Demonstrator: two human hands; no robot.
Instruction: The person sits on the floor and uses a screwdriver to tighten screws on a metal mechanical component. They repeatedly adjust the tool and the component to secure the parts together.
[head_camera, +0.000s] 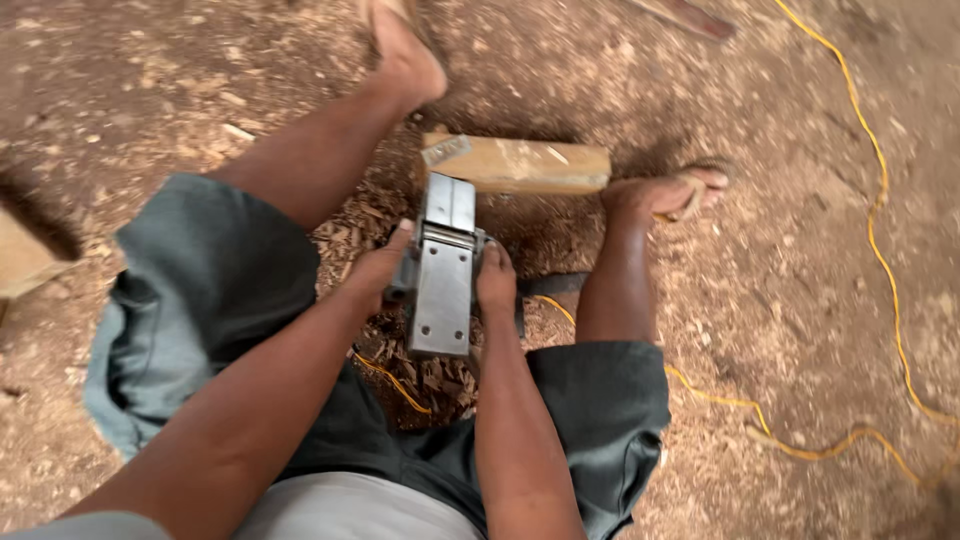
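I hold a grey metal electric planer (442, 268) upside down between my knees, its flat sole facing up. My left hand (378, 268) grips its left side, thumb up by the sole's edge. My right hand (495, 280) clasps its right side. Just beyond the planer lies a short wooden block (525, 163) on the ground, with a small metal piece (446, 150) resting on its left end.
Wood shavings and sawdust cover the dirt floor (800, 280). A yellow power cord (880, 200) loops along the right side and runs under my legs. My feet in sandals flank the block. Another piece of wood (20, 260) lies at the left edge.
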